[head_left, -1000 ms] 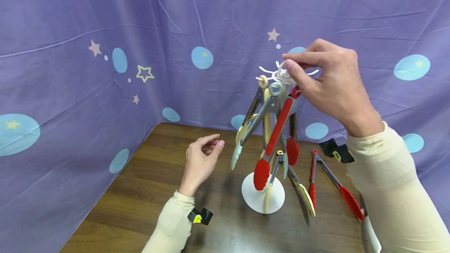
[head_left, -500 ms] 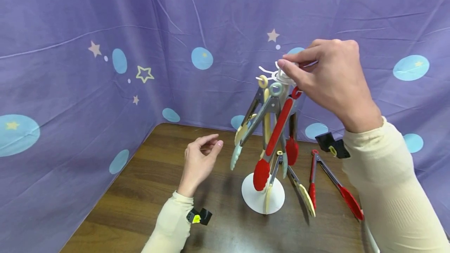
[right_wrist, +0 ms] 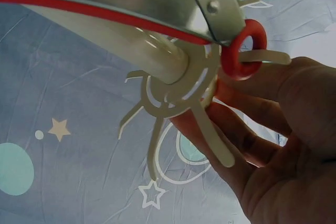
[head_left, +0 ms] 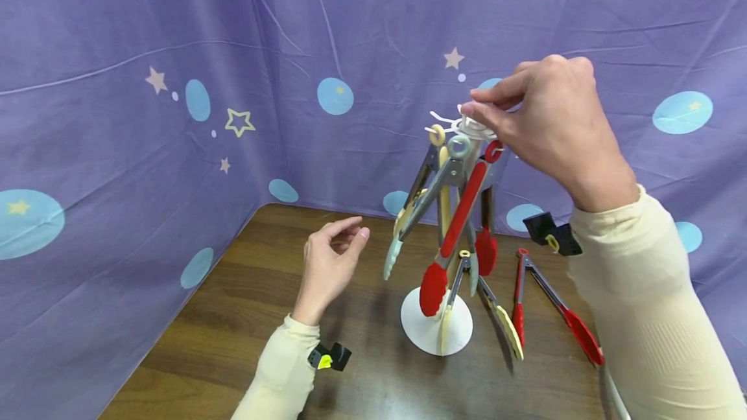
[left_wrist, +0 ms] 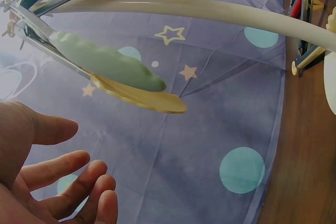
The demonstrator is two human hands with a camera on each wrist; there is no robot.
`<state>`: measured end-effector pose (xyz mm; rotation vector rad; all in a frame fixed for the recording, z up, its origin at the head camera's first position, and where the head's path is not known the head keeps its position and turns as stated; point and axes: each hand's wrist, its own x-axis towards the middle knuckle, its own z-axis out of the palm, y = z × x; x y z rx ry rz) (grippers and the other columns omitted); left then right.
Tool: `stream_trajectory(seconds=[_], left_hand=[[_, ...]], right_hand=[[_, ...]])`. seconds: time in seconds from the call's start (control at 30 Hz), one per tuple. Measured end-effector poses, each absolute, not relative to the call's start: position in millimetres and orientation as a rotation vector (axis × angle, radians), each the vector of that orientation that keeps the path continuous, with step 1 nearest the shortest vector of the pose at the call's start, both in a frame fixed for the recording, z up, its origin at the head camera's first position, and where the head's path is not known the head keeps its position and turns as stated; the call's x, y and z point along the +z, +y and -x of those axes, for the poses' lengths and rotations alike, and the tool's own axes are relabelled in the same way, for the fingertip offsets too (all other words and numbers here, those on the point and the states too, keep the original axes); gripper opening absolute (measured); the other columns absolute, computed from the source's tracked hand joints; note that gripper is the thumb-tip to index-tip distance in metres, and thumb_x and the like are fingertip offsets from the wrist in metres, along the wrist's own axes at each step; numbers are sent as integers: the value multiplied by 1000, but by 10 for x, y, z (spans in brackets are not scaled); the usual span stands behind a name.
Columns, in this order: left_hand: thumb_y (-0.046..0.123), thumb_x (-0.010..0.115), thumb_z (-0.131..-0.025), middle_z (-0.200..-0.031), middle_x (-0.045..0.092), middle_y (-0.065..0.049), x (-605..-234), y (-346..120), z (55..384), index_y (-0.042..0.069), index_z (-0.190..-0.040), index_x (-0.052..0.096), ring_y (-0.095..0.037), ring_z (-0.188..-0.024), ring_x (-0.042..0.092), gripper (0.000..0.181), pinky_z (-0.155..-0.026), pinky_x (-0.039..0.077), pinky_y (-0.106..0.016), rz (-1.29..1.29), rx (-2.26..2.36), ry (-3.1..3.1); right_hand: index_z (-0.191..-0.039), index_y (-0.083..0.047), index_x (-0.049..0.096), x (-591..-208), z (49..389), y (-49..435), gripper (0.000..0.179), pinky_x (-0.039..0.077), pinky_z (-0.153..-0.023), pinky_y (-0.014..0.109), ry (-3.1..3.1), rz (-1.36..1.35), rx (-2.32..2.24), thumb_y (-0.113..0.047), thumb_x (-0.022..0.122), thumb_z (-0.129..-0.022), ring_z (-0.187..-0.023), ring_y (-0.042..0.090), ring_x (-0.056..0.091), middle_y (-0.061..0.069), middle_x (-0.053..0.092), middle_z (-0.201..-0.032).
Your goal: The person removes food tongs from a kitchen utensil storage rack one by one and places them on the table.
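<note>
My right hand [head_left: 554,125] pinches the top of a white hook stand [head_left: 474,129] between thumb and fingers. In the right wrist view its fingers lie round the far side of the hub [right_wrist: 170,109], close to the red ring of a pair of tongs. Red tongs [head_left: 463,214], mint green tongs [head_left: 429,194] and yellow-tipped tongs [head_left: 437,135] hang by their rings from the hooks, with more red tongs [head_left: 486,253] behind. Left of the stand, my left hand [head_left: 328,271] hovers with loosely bent fingers, holding nothing. The left wrist view shows it beside hanging mint tongs [left_wrist: 107,61].
The stand's round white base [head_left: 412,324] rests on the brown wooden table [head_left: 233,342]. Spread yellow-tipped tongs [head_left: 496,310] and spread red tongs [head_left: 551,297] lie to its right. Purple fabric [head_left: 373,31] with stars and blue dots hangs behind and at the left.
My right thumb and fingers have shifted slightly at the stand's top, and the thumb now covers the loop that showed earlier. The right wrist is slightly higher. My left hand has barely moved.
</note>
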<state>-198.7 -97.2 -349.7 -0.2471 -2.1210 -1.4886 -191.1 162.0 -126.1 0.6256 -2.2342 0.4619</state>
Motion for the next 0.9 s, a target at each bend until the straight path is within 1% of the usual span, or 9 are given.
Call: stream_trajectory(seconds=[0.07, 0.13, 0.17, 0.23, 0.3, 0.37, 0.53, 0.77, 0.9], left_hand=[[13, 76, -90, -96, 73, -8, -3468, -969, 1979, 4, -114, 77, -21, -84, 69, 25, -79, 58, -44, 250, -1486, -2109], [13, 76, -91, -96, 73, -8, -3442, -968, 1972, 4, -114, 77, -21, -84, 69, 25, -79, 58, -40, 253, -1480, -2098], [13, 76, -91, -96, 73, -8, -3423, -965, 1964, 4, -114, 77, -20, -84, 69, 25, -79, 58, -39, 257, -1480, -2094], [14, 76, -90, -97, 73, -8, -3386, -958, 1948, 5, -114, 77, -20, -85, 68, 25, -79, 57, -35, 265, -1482, -2087], [14, 76, -90, -97, 73, -8, -3358, -951, 1938, 5, -114, 77, -20, -86, 68, 25, -79, 57, -36, 277, -1491, -2074], [14, 76, -91, -98, 73, -8, -3329, -947, 1929, 5, -114, 77, -20, -87, 68, 25, -81, 57, -41, 286, -1499, -2063], [14, 75, -92, -99, 73, -8, -3298, -946, 1920, 4, -114, 76, -21, -88, 68, 25, -82, 56, -48, 290, -1505, -2048], [12, 77, -90, -98, 73, -9, -3287, -950, 1915, 4, -114, 76, -20, -88, 68, 26, -81, 57, -42, 287, -1506, -2037], [13, 76, -91, -97, 73, -8, -3286, -952, 1909, 4, -114, 77, -19, -87, 67, 25, -81, 56, -37, 274, -1508, -2031]], right_hand=[[-98, -13, 82, -1252, 1909, 1618, 18, 40, -63, 20, -2244, -634, 459, -27, 83, -86, -66, 29, 72, 11, 77, -90], [-98, -14, 82, -1245, 1906, 1614, 17, 40, -74, 32, -2254, -638, 460, -26, 83, -87, -67, 30, 72, 11, 77, -91], [-98, -14, 82, -1243, 1907, 1612, 16, 39, -73, 34, -2252, -638, 456, -25, 83, -86, -66, 30, 71, 11, 77, -90], [-98, -14, 82, -1235, 1908, 1612, 15, 40, -71, 28, -2251, -633, 460, -25, 83, -86, -66, 29, 71, 11, 77, -90], [-97, -14, 82, -1226, 1905, 1610, 15, 39, -63, 16, -2262, -615, 475, -24, 83, -86, -68, 28, 72, 10, 77, -90], [-97, -15, 83, -1217, 1907, 1608, 15, 37, -53, 9, -2277, -591, 488, -25, 83, -86, -70, 24, 73, 9, 77, -90], [-95, -15, 83, -1204, 1917, 1610, 15, 40, -52, 7, -2308, -548, 518, -27, 85, -85, -63, -8, 62, 7, 77, -88], [-91, -14, 84, -1207, 1956, 1617, 13, 37, -51, 6, -2284, -566, 546, -25, 86, -83, -64, 3, 70, 9, 76, -86], [-89, -13, 84, -1215, 1972, 1622, 13, 38, -55, 7, -2265, -577, 556, -24, 87, -83, -56, -20, 50, 9, 76, -84]])
